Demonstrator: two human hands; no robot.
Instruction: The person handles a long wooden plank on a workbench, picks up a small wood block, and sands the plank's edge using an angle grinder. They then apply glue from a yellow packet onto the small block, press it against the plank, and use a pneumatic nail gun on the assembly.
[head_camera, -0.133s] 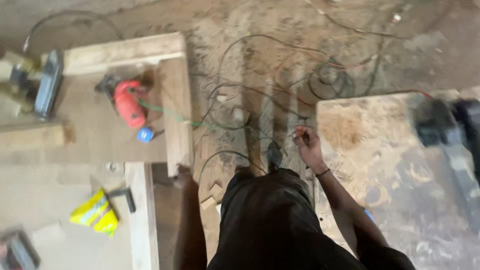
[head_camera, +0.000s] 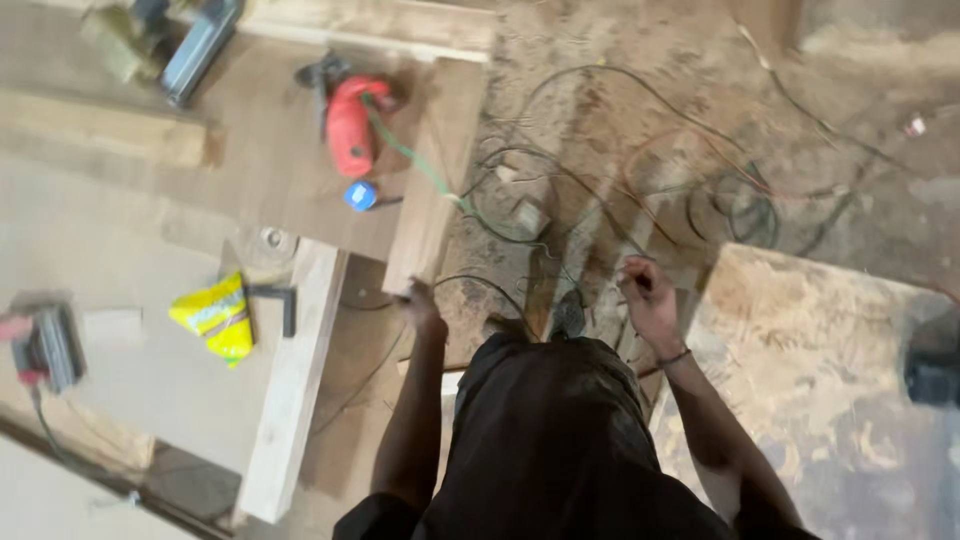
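— Sawdust floor (head_camera: 620, 60), cables (head_camera: 640, 170) everywhere. What's the left hand (head_camera: 420, 305) doing?
— Curled by the plank (head_camera: 435, 180) end, nearly touching; whether it grips anything, I can't tell.
— Right hand (head_camera: 648, 298)?
— Loosely fisted over the cables, seemingly pinching one, board (head_camera: 820, 370) beside it.
— Further out?
— Red drill (head_camera: 350, 125) on the bench (head_camera: 130, 240), yellow packet (head_camera: 215, 315) nearer.

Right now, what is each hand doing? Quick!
Left hand: down by the end of the wooden plank; grip too blurred to tell.
Right hand: curled into a loose fist, nothing visible in it.
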